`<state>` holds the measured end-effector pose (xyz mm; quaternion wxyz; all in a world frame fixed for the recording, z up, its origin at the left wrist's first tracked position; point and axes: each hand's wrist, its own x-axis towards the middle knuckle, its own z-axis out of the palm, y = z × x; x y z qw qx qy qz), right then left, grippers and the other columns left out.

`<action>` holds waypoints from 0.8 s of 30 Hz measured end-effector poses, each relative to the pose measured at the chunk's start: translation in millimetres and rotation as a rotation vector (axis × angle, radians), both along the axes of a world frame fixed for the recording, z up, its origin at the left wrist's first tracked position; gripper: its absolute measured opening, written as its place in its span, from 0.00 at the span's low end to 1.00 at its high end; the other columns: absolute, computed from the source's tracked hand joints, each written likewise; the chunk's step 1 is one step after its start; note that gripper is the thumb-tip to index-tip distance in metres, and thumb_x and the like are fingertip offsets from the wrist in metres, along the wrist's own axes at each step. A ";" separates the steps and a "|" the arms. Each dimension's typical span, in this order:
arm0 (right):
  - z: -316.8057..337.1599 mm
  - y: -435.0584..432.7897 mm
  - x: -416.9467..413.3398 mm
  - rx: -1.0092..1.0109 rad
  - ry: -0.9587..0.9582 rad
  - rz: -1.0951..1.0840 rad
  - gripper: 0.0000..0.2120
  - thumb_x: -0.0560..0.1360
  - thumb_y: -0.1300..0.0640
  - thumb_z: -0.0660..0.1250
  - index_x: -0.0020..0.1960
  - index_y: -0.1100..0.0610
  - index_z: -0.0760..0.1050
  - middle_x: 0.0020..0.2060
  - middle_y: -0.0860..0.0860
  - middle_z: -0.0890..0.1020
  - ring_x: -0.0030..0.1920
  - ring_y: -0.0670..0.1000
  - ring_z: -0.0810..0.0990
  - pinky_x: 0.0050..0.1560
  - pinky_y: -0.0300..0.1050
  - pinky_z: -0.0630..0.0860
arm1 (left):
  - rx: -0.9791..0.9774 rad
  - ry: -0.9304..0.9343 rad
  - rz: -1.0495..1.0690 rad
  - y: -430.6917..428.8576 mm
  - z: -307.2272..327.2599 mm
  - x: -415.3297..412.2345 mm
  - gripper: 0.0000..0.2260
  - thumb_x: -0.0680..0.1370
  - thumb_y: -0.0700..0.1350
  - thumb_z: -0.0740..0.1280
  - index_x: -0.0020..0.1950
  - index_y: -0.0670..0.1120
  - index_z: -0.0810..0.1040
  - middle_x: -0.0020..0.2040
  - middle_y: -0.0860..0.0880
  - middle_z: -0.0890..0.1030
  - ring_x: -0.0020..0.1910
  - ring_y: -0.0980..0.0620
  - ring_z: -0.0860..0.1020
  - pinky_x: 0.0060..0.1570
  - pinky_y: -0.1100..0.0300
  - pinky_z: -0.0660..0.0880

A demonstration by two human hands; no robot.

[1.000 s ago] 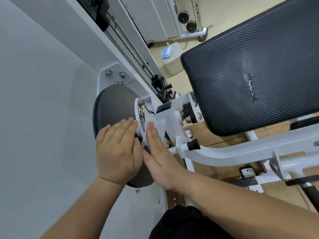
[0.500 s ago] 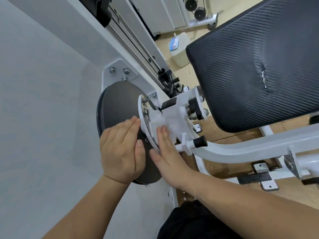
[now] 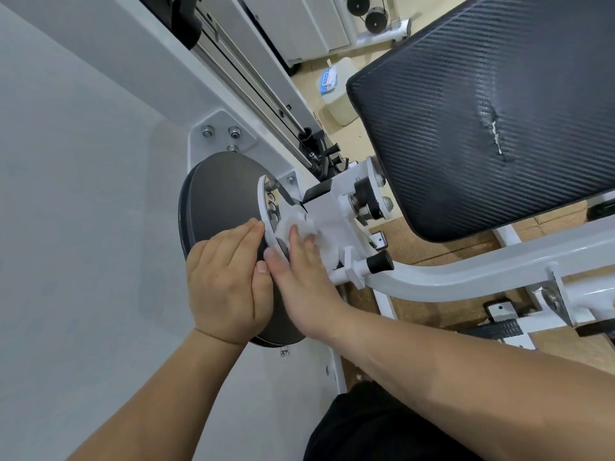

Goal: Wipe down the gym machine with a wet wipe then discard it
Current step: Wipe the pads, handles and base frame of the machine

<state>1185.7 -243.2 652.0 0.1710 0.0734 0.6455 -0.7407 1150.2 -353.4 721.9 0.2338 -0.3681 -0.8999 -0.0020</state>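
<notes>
Wipe (image 3: 297, 223), white and bunched, is sitting against the white bracket (image 3: 332, 211) of the machine (image 3: 466, 277), just beside a thin white plate (image 3: 265, 211) with a row of holes. The right hand (image 3: 306, 277) is pressing the wipe there with straight fingers lying close together, fingertips on its lower part and thumb stretching out to the left. The left hand (image 3: 226, 281) is resting flat on the dark disc (image 3: 216, 201), fingers straight and pressed together, their tips reaching the plate's edge. Its thumb is lying alongside the right thumb; whether the two are touching, I cannot tell. Neither hand is curling round anything.

Above the disc, a white corner piece is carrying two bolts (image 3: 206, 131). A black knob (image 3: 379, 262) is sticking out just right of the right hand's fingers, where the pale curved tube of the machine is beginning. A black ribbed pad (image 3: 482, 78) is filling the upper right, showing a small tear (image 3: 492, 128) in its cover. Beyond the pad, a pale jug (image 3: 339, 104) with a blue label is standing on the tan floor (image 3: 432, 251). Two black pulleys (image 3: 374, 18) are showing at the top edge, and dark clothing (image 3: 366, 427) is showing at the bottom between the forearms. A pale wall (image 3: 83, 194) is taking up the left side.
</notes>
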 end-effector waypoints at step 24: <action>-22.3 21.1 19.1 0.437 0.633 0.187 0.39 0.81 0.38 0.49 0.80 0.52 0.31 0.80 0.48 0.32 0.80 0.43 0.31 0.79 0.41 0.37 | 0.229 0.027 0.060 1.9 2.0 5.1 0.15 0.76 0.46 0.57 0.56 0.40 0.77 0.58 0.36 0.80 0.55 0.38 0.77 0.57 0.46 0.69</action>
